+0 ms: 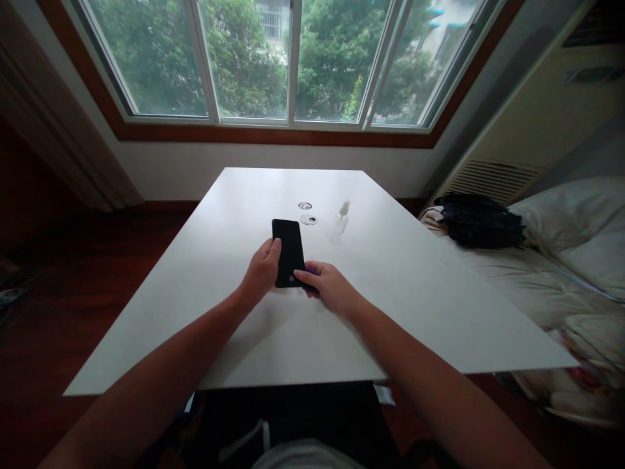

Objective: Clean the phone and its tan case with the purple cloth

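A black smartphone (289,251) is held up over the white table, its dark face toward me and a small pale spot near its lower end. My left hand (263,268) is closed on its left edge, with the thumb along the front. At the lower right corner, my right hand (328,284) has its thumb on the phone. Its fingers are closed round a small dark purple thing (311,271), mostly hidden, whose kind I cannot make out. Beyond that hand, a clear spray bottle (340,223) stands upright on the table.
The white table (410,306) has two round inset discs, a smaller one (305,206) behind a larger one (308,220). A window with a wooden sill (273,134) lies beyond. On the right, a black bag-like bundle (481,221) rests on pale bedding (498,280).
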`<state>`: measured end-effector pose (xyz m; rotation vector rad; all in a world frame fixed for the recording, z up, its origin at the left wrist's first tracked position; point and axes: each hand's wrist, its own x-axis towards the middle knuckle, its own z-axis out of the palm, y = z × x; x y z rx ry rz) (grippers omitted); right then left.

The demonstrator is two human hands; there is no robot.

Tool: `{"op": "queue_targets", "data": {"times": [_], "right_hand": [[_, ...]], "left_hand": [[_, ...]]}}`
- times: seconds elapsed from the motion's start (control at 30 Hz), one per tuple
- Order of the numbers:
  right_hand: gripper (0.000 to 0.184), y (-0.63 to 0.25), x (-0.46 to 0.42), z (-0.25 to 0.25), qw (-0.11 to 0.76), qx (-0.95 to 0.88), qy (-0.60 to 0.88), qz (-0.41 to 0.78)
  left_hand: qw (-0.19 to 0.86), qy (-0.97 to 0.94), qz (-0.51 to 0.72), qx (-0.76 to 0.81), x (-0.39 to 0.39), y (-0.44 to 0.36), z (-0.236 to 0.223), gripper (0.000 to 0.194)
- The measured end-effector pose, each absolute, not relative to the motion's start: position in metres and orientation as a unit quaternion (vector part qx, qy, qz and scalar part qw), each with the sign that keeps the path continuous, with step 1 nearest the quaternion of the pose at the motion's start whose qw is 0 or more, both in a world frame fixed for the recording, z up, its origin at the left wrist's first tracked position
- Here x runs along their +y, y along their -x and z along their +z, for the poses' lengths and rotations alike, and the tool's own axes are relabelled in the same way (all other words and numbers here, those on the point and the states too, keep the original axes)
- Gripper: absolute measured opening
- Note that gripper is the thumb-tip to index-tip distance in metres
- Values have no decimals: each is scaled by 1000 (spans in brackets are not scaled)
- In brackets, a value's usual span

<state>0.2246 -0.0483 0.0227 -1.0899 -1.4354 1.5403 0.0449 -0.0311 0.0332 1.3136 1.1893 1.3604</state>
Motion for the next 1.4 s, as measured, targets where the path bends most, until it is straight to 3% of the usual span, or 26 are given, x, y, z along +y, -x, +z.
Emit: {"op": "queue_targets", "data": {"times": [0.1, 0.2, 0.3, 0.37, 0.5, 0.7, 0.93, 1.03, 1.13, 1.23, 1.4], "right_hand": [[43, -230, -42, 23, 450, -543, 444, 553], [47, -240, -34, 26, 541, -488, 475, 494], [50, -256, -27, 32, 581, -472, 497, 439], [55, -267, -24, 35, 578, -483, 502, 426], [68, -285, -18, 36, 557, -494, 514, 426], [62, -297, -12, 32, 437, -543, 550, 460], [44, -309, -16, 37, 261, -580, 569, 521], [46, -311, -19, 38, 226, -595, 551, 540], [49, -309, -21, 37, 191, -618, 538, 541], [43, -302, -21, 33, 174, -663, 547, 481], [29, -290, -19, 25, 204, -727, 566, 331]], "left_hand": [[321, -607, 512, 517, -26, -37, 27, 54], [179, -705, 390, 564, -25, -30, 21, 54], [127, -742, 230, 617, -29, -28, 18, 95], [134, -743, 159, 636, -32, -25, 19, 107], [208, -814, 119, 529, -30, -12, 28, 98], [205, -818, 109, 527, -15, 17, 29, 137], [240, -823, 140, 495, -4, 22, 18, 135], [241, -839, 156, 463, -2, 19, 12, 134], [238, -853, 156, 438, -1, 17, 8, 119], [237, -855, 157, 434, 0, 17, 7, 109], [241, -853, 163, 434, 2, 17, 6, 107]]}}
